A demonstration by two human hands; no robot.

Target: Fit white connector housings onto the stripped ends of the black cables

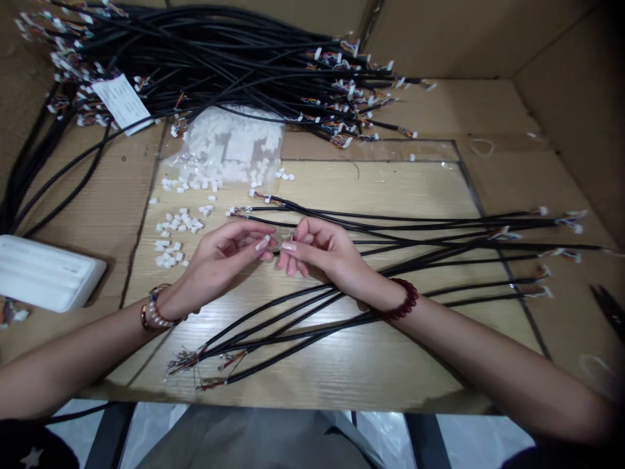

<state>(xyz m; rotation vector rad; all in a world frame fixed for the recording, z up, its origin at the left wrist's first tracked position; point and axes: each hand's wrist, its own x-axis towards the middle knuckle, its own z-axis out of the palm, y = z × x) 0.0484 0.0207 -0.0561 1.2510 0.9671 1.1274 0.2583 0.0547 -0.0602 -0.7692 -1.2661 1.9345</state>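
Note:
Over the middle of the table, my left hand (239,247) pinches a small white connector housing (266,239) between thumb and fingertips. Facing it a short way to the right, my right hand (317,246) is closed on the wire end (291,234) of a black cable; the individual wires are mostly hidden by the fingers. Beneath and to the right lie several black cables (390,264) with white connectors at their right ends. Nearer the front edge, other cables end in bare wires with metal tips (183,361). Loose white housings (180,221) lie left of my left hand.
A large bundle of black cables (219,58) fills the back, with a paper label (122,103) on it. In front sits a clear bag of white housings (234,140). A white power bank (49,272) lies at left, a dark tool (608,309) at far right. Cardboard walls (439,39) surround the table.

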